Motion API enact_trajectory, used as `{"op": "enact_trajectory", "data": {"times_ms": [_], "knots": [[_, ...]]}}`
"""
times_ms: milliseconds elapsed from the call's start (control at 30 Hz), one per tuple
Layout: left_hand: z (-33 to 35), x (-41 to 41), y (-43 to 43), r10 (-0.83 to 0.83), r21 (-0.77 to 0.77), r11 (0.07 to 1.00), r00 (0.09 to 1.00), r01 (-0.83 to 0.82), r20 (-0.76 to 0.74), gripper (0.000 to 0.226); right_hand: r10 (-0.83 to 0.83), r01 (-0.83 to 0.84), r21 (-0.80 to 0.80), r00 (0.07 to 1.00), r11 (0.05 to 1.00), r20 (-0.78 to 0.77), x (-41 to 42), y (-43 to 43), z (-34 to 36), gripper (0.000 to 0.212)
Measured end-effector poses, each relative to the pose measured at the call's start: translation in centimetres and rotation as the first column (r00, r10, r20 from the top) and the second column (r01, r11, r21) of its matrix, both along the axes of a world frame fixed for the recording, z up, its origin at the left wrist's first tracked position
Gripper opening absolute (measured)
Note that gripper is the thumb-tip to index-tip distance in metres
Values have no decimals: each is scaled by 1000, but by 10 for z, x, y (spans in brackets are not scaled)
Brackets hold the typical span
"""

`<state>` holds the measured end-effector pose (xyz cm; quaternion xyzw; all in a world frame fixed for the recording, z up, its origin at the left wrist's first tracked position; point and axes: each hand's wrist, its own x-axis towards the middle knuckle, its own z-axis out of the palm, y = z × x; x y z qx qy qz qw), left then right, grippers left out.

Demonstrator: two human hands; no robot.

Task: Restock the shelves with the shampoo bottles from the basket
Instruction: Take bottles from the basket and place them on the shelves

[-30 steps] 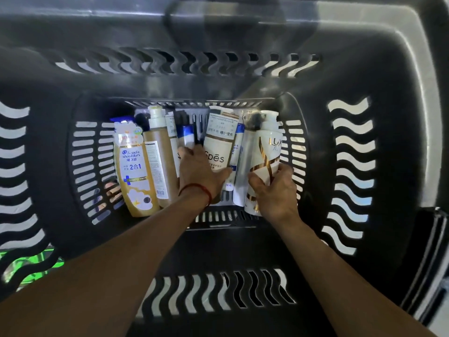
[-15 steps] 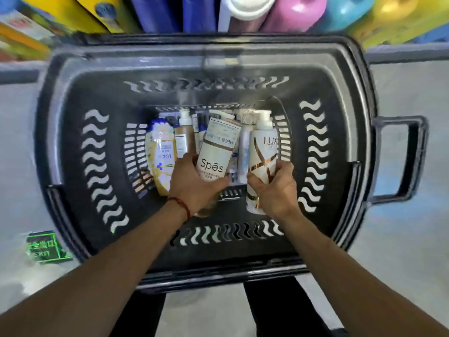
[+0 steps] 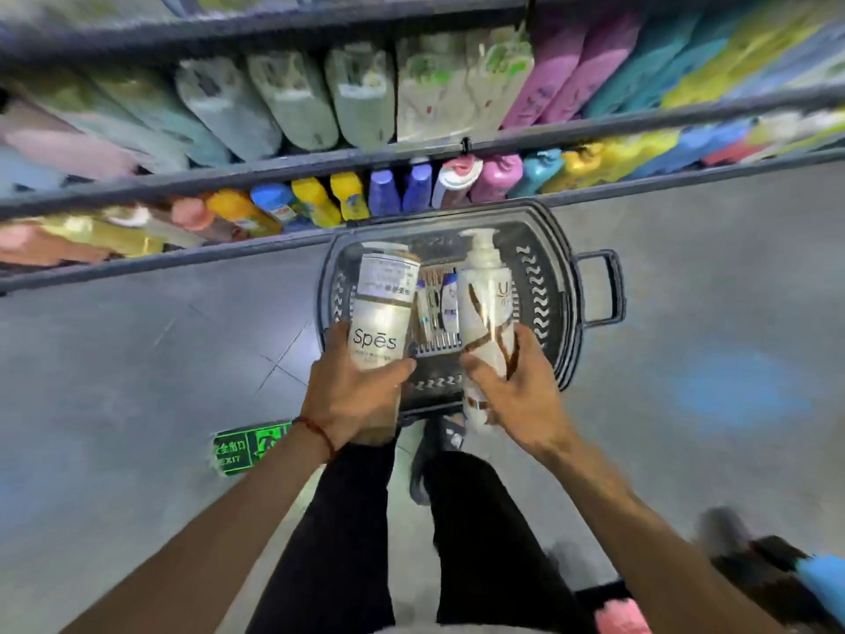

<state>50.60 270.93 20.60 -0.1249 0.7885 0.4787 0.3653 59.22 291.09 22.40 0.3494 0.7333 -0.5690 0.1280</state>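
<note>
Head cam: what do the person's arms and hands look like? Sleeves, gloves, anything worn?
The left forearm and right forearm are bare to the frame edge: no sleeves, no gloves. The left hand has a thin red cord bracelet round its wrist. The right hand and wrist wear nothing visible; no watch or rings can be made out.

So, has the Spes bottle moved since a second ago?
Yes. The Spes bottle, gripped by the left hand, has risen from the basket floor to above its rim.

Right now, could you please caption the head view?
Left hand holds a Spes bottle, right hand a pump bottle, above the basket.
</note>
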Motion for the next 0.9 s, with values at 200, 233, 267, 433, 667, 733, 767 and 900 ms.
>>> {"op": "enact_trajectory", "data": {"times_ms": [200,233,267,433,667,733,767,900], "knots": [[112,38,-32,229,127,967,972,-221,-54,70,-9,-5,-134,994,991,-105,23,-37,101,52],[129,45,-37,257,150,958,964,-246,-63,75,9,-26,-137,992,990,-127,27,-42,114,56],[144,52,-43,278,170,950,958,-262,-78,79,32,-54,-142,988,988,-149,30,-47,126,57],[213,86,-78,352,206,927,918,-315,-181,59,166,-214,-160,948,964,-270,40,-73,188,52],[289,105,-159,509,285,856,797,-430,-326,67,330,-412,-120,846,903,-418,18,-138,264,69],[301,100,-189,545,313,835,758,-452,-359,71,363,-446,-82,810,891,-460,4,-166,283,67],[306,95,-205,554,323,830,743,-455,-375,72,366,-451,-68,796,890,-482,-3,-182,290,67],[326,67,-279,570,350,822,662,-449,-486,55,394,-485,-10,721,874,-570,-40,-258,318,62]]}}
